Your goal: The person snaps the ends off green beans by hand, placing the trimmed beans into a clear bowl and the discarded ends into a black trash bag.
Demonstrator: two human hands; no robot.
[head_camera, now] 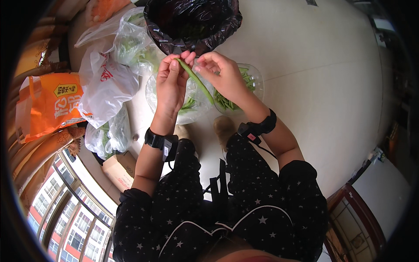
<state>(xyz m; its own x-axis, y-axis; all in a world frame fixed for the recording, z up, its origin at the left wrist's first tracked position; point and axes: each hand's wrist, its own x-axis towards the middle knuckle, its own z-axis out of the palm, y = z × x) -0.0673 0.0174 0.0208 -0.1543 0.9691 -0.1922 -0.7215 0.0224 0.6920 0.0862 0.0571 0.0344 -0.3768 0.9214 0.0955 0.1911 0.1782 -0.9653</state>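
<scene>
My left hand (172, 77) pinches a long green bean (198, 82) near its upper end, between thumb and fingers. The bean slants down to the right. Just right of it, my right hand (224, 73) is loosely curled, its thumb apart from the fingers, with nothing visible in it. Beneath the right hand stands a clear bowl (260, 78) of green bean pieces (247, 78). Under the left hand a second clear container (151, 95), apparently with a plastic bag in it, holds more green beans (189, 104). Both are partly hidden by my hands and forearms.
A bin lined with a black bag (196, 46) stands just beyond my hands. To the left are plastic bags of greens (134, 42), a white plastic bag (108, 82), an orange printed bag (49, 104) and a cardboard box (119, 170). Pale tiled floor (311, 91) spreads rightward.
</scene>
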